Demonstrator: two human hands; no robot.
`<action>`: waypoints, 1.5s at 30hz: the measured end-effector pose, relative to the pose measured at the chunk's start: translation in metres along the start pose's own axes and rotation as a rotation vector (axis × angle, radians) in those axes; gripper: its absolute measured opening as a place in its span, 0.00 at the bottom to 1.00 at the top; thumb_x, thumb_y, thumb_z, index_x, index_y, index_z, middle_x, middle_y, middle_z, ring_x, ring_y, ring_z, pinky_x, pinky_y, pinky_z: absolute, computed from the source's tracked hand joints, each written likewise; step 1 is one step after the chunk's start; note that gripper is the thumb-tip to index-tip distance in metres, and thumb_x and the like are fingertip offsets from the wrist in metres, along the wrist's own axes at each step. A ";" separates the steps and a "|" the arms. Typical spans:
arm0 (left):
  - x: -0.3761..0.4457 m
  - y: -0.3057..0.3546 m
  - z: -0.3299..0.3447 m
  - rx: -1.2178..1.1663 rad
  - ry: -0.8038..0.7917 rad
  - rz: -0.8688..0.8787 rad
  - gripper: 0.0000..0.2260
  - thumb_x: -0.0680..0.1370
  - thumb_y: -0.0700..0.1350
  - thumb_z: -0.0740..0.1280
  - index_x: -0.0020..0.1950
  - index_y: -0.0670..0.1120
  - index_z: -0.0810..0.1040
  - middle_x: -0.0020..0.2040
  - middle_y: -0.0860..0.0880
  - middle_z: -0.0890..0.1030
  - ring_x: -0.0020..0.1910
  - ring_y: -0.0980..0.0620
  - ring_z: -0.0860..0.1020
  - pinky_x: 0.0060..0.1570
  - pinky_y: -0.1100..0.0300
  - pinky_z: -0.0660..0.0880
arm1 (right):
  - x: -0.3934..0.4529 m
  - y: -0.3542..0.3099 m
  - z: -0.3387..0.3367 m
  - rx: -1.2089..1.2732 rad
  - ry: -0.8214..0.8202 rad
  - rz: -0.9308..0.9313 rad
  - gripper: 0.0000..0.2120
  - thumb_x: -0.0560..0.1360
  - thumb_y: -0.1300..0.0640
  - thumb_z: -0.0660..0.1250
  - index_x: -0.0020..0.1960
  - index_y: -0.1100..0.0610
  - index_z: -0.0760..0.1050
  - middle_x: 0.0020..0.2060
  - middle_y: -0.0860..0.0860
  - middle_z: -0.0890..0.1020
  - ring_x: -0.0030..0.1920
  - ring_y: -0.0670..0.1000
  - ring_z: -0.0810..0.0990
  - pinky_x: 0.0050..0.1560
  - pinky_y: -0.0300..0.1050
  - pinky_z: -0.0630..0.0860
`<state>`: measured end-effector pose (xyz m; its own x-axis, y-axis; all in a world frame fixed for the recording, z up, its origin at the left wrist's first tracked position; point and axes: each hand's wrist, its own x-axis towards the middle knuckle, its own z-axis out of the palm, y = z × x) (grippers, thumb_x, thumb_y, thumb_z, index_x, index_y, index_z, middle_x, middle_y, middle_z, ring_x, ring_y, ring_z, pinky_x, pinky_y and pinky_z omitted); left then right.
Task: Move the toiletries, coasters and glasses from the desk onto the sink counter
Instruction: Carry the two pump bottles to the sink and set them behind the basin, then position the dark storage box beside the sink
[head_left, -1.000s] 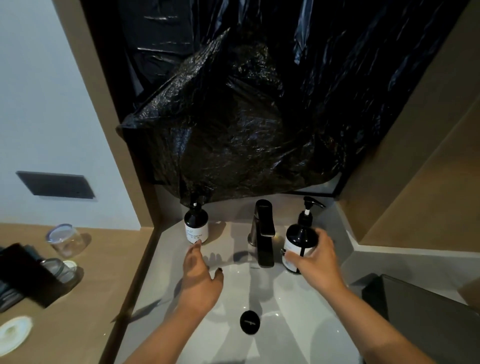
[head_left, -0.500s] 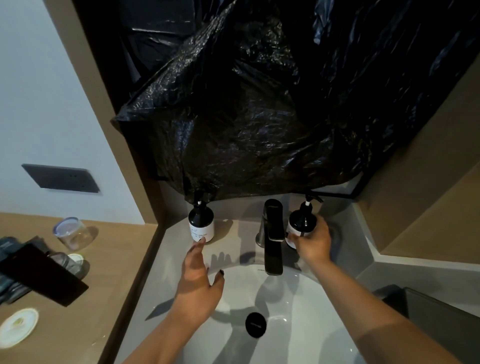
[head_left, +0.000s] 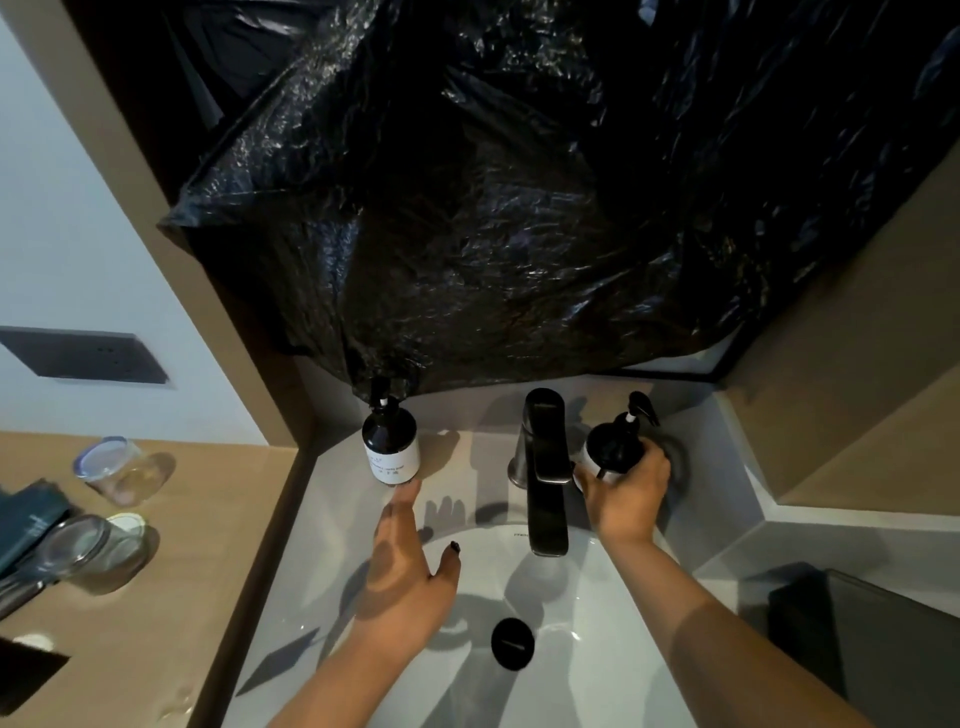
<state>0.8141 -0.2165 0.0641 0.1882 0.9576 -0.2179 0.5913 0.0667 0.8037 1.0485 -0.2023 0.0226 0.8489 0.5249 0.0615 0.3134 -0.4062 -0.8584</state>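
Two black pump bottles with white labels stand on the sink counter. The left bottle is at the back left of the basin; my left hand lies flat in front of it, fingertips just at its base. My right hand grips the right bottle, to the right of the faucet, low on the counter. On the wooden desk to the left lie two clear glasses on their sides: one farther back, another nearer.
A dark faucet rises between the bottles over the white basin with its black drain. Black plastic sheeting hangs low over the counter's back. Dark folded items lie at the desk's left edge. A dark box sits at lower right.
My right hand carried the right bottle back beside the faucet and lowered it toward the counter. My left hand stayed by the left bottle. The view shifted right.
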 end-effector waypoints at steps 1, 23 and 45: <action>0.001 0.000 0.001 0.009 -0.008 -0.002 0.34 0.76 0.42 0.68 0.75 0.57 0.51 0.75 0.54 0.58 0.66 0.50 0.72 0.62 0.52 0.75 | 0.000 -0.003 0.000 -0.008 0.013 0.012 0.32 0.58 0.59 0.82 0.59 0.60 0.74 0.56 0.58 0.76 0.59 0.59 0.74 0.63 0.51 0.70; -0.060 0.022 0.005 0.018 -0.053 0.271 0.34 0.75 0.44 0.70 0.76 0.52 0.55 0.76 0.53 0.59 0.71 0.48 0.66 0.71 0.55 0.63 | -0.108 0.002 -0.106 -0.013 -0.096 0.107 0.31 0.74 0.61 0.70 0.72 0.59 0.59 0.68 0.57 0.62 0.68 0.59 0.66 0.68 0.49 0.64; -0.216 0.066 0.123 -0.079 -0.270 0.416 0.31 0.77 0.42 0.66 0.76 0.49 0.54 0.76 0.54 0.57 0.75 0.54 0.57 0.71 0.62 0.55 | -0.192 0.075 -0.310 -0.114 0.040 -0.040 0.22 0.77 0.58 0.65 0.69 0.52 0.65 0.69 0.49 0.60 0.71 0.51 0.58 0.69 0.46 0.63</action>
<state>0.9084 -0.4537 0.0963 0.5976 0.8018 0.0027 0.3636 -0.2740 0.8904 1.0408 -0.5657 0.1041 0.8501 0.5134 0.1170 0.3919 -0.4686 -0.7917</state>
